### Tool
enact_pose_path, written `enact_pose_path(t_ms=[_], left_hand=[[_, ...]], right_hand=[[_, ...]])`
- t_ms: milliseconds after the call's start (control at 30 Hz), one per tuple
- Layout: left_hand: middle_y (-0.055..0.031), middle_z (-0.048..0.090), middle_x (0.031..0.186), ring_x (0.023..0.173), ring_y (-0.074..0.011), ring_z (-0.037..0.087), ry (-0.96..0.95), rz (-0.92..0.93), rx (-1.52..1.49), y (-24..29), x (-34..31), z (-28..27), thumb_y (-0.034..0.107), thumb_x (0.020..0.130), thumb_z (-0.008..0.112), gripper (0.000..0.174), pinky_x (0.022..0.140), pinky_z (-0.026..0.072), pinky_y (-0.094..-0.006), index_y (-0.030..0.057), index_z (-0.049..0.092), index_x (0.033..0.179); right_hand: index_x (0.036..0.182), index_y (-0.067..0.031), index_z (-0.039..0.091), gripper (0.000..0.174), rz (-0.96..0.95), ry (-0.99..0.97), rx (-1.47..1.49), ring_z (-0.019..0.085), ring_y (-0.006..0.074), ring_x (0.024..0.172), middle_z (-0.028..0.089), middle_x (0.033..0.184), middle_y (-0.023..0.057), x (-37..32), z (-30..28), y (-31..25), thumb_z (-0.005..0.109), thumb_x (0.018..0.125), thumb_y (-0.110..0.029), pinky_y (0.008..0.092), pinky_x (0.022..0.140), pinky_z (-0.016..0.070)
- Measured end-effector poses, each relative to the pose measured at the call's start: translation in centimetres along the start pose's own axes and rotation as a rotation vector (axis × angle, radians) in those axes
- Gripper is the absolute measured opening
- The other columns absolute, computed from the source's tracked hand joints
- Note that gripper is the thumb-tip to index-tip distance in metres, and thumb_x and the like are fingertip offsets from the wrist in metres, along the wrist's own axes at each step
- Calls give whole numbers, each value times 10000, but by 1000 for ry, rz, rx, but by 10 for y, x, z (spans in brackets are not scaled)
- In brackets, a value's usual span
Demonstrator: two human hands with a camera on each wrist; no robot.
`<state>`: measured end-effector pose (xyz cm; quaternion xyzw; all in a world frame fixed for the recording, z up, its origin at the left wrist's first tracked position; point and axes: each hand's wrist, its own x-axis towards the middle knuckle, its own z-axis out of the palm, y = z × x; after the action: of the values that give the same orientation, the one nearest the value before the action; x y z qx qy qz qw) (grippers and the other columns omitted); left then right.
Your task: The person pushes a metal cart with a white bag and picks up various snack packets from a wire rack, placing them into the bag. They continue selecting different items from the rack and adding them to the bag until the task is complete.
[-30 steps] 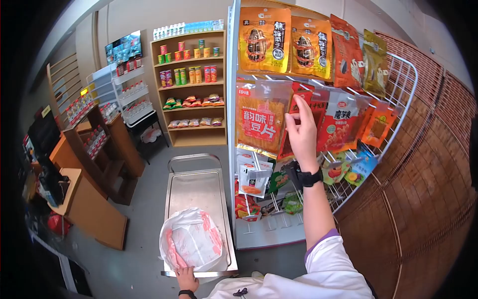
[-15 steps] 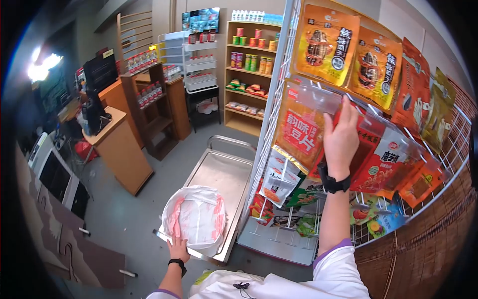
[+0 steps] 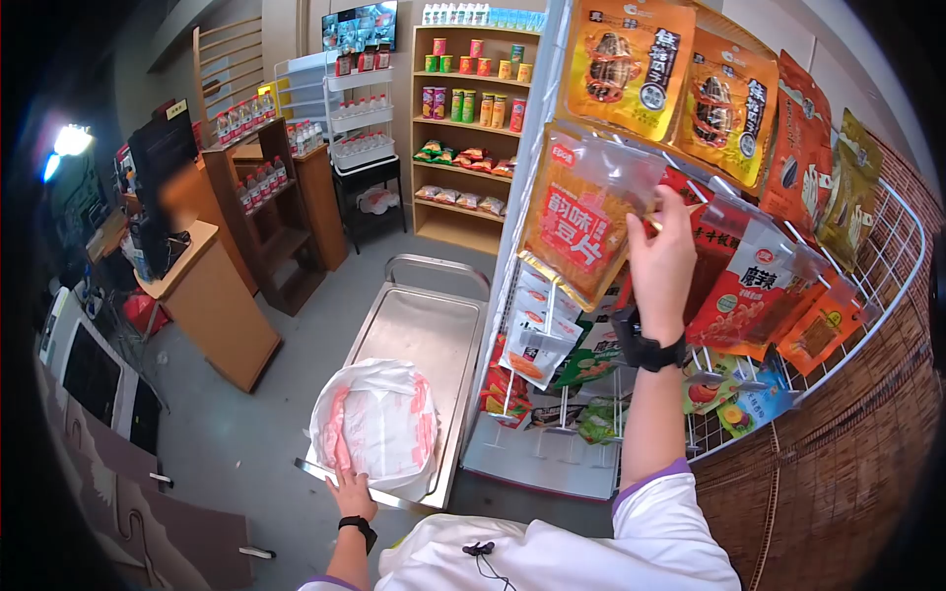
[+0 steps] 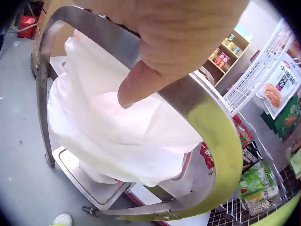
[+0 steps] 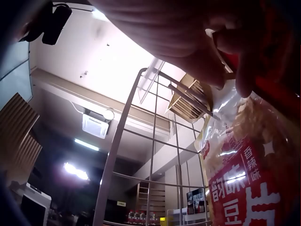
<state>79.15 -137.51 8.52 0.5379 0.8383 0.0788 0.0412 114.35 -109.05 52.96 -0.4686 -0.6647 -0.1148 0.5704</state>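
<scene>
At the hanging snack rack, my right hand (image 3: 662,261) pinches the right edge of a clear-fronted snack bag (image 3: 576,217) with red print. In the right wrist view, thumb and fingertip meet the upper side of the same snack bag (image 5: 244,165), which is tilted. Low in the head view, my left hand (image 3: 350,495) holds the near handle of a steel trolley (image 3: 424,320). The left wrist view shows its thumb (image 4: 138,84) bent over the metal handle (image 4: 197,106). A white plastic bag (image 3: 384,448) with pink patches stands open on the trolley, beside the left hand.
More packets, including a yellow one (image 3: 631,69) and a red one (image 3: 754,286), hang on the wire rack (image 3: 912,236). A wooden shelf (image 3: 458,231) with cans and snacks stands behind. Left are a wooden counter (image 3: 222,305) and bottles (image 3: 261,182).
The view has swung left and then slightly back. My right fingers have closed from beside the snack bag onto its edge, and it tilts more. The left hand stays on the trolley handle.
</scene>
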Motion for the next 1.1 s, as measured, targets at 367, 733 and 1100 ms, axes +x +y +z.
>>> enact_pose_path(t_ms=[367,733,1100], left_hand=[[-154,501,1159,1294,-392,303,3,84,-45,-4,-2,-18,133,652,670,392,1054,136,-662,114,609,1038],[-137,496,1137,1263,-391,331,9,152,-68,-17,-2,-14,163,653,683,374,1035,124,-678,137,609,1019],[-122,482,1180,1283,-359,314,-18,178,-78,-22,2,-9,190,560,765,552,1003,162,-719,129,575,1075]], right_hand=[[1164,-28,541,382,34,-155,-28,578,385,982,617,1061,209,-19,24,-1,630,839,-209,416,827,463],[953,31,624,313,141,-63,67,640,317,752,656,814,200,-36,44,1,557,914,-272,374,692,476],[1085,46,603,229,329,91,538,583,101,876,633,1002,68,-100,-31,-41,593,890,-72,248,820,447]])
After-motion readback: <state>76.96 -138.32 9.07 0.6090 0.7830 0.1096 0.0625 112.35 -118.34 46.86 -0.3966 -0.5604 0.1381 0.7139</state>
